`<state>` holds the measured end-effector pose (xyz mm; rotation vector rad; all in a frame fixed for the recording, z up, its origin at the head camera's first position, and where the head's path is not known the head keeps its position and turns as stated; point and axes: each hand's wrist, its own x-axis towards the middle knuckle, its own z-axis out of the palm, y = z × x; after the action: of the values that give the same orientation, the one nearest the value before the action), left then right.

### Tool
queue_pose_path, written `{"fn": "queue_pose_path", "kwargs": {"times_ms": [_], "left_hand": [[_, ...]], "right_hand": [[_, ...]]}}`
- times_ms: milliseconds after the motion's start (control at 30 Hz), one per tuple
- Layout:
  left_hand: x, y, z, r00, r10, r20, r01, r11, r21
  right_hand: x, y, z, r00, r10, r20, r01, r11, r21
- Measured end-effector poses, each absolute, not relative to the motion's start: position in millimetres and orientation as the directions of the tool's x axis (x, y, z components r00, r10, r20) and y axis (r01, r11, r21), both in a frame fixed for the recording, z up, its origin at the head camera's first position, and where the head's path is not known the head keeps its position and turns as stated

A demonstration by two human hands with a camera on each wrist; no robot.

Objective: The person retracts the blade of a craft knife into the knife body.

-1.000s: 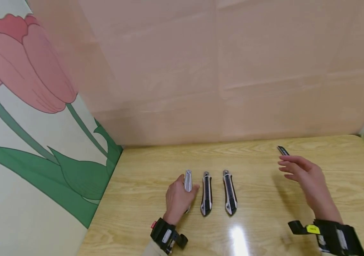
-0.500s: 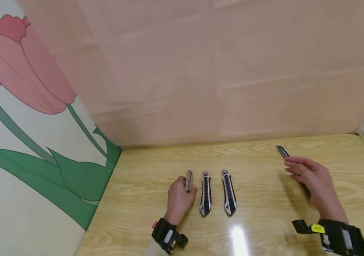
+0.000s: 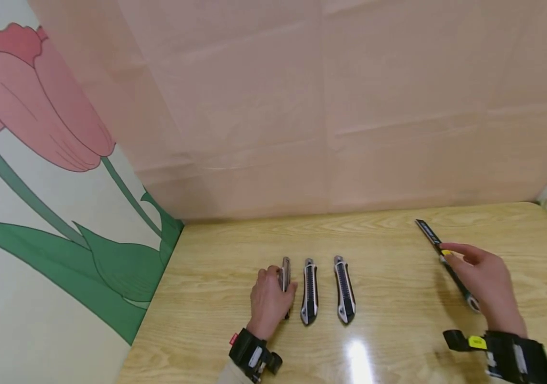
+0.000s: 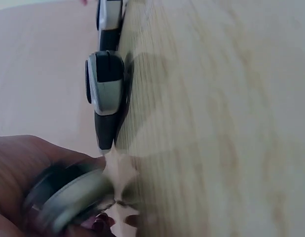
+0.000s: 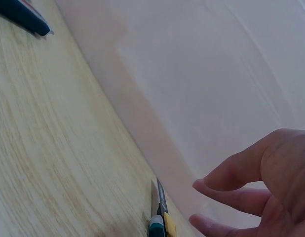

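Nearest, left of and closer than the middle cutter [image 3: 309,292]: left wrist strap [image 3: 250,353], black. Well right of it: right wrist strap [image 3: 518,354], black, with a yellow label [image 3: 477,342]; print too small to read.

Left hand [image 3: 269,303]: just left of the middle cutter, back upward, forearm coming in from the near side. Fingers and thumb curled round the left cutter [image 3: 285,273], gripping it; its far end points away from the person, long axis roughly near to far. Blurred in the left wrist view; contact with the surface [image 3: 196,330] cannot be told.

Right hand [image 3: 486,277]: well right of the middle cutter, reaching over the dark cutter [image 3: 456,279]. Fingers loosely bent, apart from that cutter in the right wrist view. Dark cutter slants, far end leftward; pale marking on it illegible.

Middle cutter: grey and black, flat on the wood-grain surface, axis near to far, narrow tip away. Third cutter [image 3: 345,290]: near its right side, similar, far tip leaning slightly left.

Beyond the middle cutter: pinkish sheet [image 3: 321,106]; far left, tulip picture [image 3: 62,106].
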<state>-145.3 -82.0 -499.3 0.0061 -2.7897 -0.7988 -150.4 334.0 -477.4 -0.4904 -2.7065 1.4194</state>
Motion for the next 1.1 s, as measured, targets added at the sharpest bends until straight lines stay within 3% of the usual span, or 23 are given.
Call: {"fn": "queue_pose_path", "kwargs": {"times_ms": [200,400,633,833,1100], "left_hand": [[-145.0,-86.4,-498.0,-0.978,-0.07,0.198,0.041,0.863,0.504],[-144.0,-90.9,-497.5,-0.978,-0.089,0.189,0.016,0.871,0.492],[-142.9,-93.1,-495.9,-0.979,-0.104,0.174,-0.014,0.89,0.456],[-141.4,-94.9,-494.6,-0.98,-0.108,0.167,-0.026,0.903,0.43],[-136.1,-94.7,-487.5,-0.962,-0.155,0.225,-0.048,0.906,0.42]], "right_hand": [[-154.2,339.1,-485.2,-0.971,0.215,-0.101,0.217,0.628,-0.747],[-155.3,344.6,-496.5,-0.969,0.246,-0.021,0.197,0.715,-0.67],[-157.0,353.6,-507.9,-0.963,0.267,-0.037,0.241,0.791,-0.562],[-154.2,354.4,-516.3,-0.961,0.272,0.056,0.196,0.806,-0.559],[-158.7,345.8,-502.7,-0.949,0.313,-0.045,0.278,0.755,-0.593]]}}
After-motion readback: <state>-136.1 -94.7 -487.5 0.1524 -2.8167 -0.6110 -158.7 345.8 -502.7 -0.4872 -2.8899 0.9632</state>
